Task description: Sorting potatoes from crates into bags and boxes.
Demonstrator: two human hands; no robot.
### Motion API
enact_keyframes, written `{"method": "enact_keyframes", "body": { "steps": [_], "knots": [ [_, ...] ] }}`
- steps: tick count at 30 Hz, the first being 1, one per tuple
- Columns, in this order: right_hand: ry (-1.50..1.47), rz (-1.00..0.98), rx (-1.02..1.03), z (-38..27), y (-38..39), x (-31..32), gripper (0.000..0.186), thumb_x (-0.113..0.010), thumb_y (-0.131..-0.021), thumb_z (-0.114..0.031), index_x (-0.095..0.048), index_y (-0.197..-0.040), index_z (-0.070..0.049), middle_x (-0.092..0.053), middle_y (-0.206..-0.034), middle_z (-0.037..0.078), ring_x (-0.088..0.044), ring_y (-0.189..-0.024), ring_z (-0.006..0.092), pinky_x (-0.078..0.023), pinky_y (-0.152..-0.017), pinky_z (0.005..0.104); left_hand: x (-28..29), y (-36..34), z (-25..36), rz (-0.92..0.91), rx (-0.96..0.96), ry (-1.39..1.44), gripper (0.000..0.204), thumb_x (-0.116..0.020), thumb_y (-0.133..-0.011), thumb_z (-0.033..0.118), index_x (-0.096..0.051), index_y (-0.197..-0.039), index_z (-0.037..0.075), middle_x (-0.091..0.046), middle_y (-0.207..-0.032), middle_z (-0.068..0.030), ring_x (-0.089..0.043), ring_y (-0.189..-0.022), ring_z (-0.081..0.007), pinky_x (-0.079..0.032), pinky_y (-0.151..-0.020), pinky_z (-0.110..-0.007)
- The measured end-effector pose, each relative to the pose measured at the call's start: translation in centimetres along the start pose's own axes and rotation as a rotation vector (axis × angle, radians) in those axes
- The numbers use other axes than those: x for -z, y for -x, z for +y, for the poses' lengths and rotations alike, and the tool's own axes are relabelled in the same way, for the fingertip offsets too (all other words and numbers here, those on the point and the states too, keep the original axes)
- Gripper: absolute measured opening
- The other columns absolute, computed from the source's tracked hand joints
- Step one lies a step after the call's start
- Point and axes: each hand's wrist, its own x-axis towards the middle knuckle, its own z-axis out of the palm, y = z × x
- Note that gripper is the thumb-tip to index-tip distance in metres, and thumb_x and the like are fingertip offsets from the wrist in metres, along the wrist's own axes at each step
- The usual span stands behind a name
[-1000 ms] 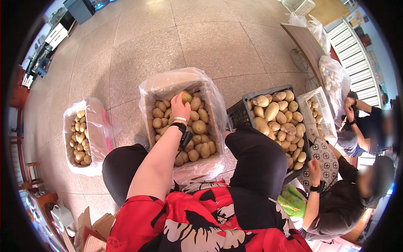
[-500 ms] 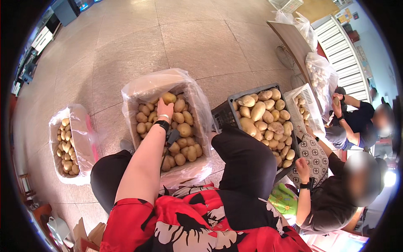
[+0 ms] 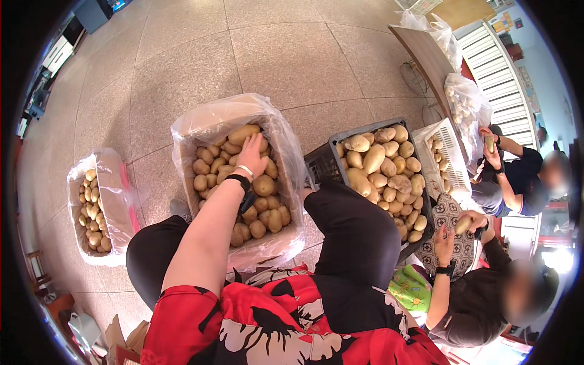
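Note:
My left hand (image 3: 252,159) reaches down into a plastic-lined cardboard box (image 3: 207,108) of potatoes (image 3: 264,185) in front of me. Its fingers are stretched out over the heap, with the tips against a large long potato (image 3: 243,134) near the far wall. They do not wrap round it. A pale band and a black strap (image 3: 238,180) sit on this wrist, and a black object (image 3: 247,202) shows just below it, its kind unclear. My right hand does not show anywhere.
A dark crate (image 3: 336,140) full of potatoes stands to the right, beside a white crate (image 3: 448,134) with more. A smaller lined box (image 3: 115,207) of potatoes is at left. Two co-workers sit at right, one with a potato (image 3: 463,224) in hand. Behind stands a tilted brown board (image 3: 423,58).
My left hand has shifted right within the box and its fingers have loosened from a potato. At right, the nearer co-worker's hands have come together around a potato.

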Motion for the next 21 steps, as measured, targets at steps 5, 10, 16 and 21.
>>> {"method": "enact_keyframes", "body": {
  "steps": [5, 10, 16, 21],
  "knots": [
    [-0.002, -0.018, 0.002, -0.1, 0.1, -0.7, 0.027, -0.05, -0.087, -0.027, -0.055, -0.104, -0.007, -0.062, -0.1, 0.017, -0.061, -0.088, 0.0325, -0.048, -0.076, 0.0418, -0.3, -0.3, 1.2, 0.078, 0.041, 0.03, 0.062, -0.056, -0.079, 0.017, -0.035, -0.136, 0.004, -0.029, -0.144, -0.0195, -0.023, -0.135, -0.0349, -0.025, -0.11, -0.04],
    [-0.001, -0.029, 0.013, -0.3, 0.0, -1.6, 0.027, -0.05, -0.087, -0.028, -0.054, -0.105, -0.008, -0.062, -0.1, 0.017, -0.061, -0.088, 0.0331, -0.048, -0.076, 0.0424, 0.1, 0.9, 0.1, 0.093, 0.056, -0.074, 0.057, -0.056, -0.077, 0.013, -0.04, -0.132, 0.004, -0.039, -0.137, -0.0165, -0.03, -0.13, -0.034, -0.03, -0.107, -0.041],
    [-0.002, -0.035, 0.034, -0.5, 0.3, -3.5, 0.028, -0.049, -0.086, -0.029, -0.054, -0.105, -0.008, -0.062, -0.101, 0.017, -0.061, -0.089, 0.0338, -0.048, -0.077, 0.043, -0.9, 3.8, -0.1, 0.069, 0.025, -0.179, 0.059, -0.057, -0.076, 0.011, -0.038, -0.132, 0.002, -0.038, -0.135, -0.0242, -0.036, -0.125, -0.0369, -0.033, -0.103, -0.042],
    [-0.01, -0.014, 0.04, -0.7, 0.6, -5.5, 0.029, -0.049, -0.086, -0.03, -0.053, -0.106, -0.009, -0.062, -0.102, 0.017, -0.061, -0.089, 0.0344, -0.048, -0.077, 0.0436, -0.9, 5.9, 1.1, -0.063, 0.086, -0.079, 0.062, -0.057, -0.077, 0.014, -0.035, -0.134, 0.006, -0.025, -0.143, -0.0235, -0.042, -0.121, -0.0388, -0.04, -0.097, -0.042]
  ]
}}
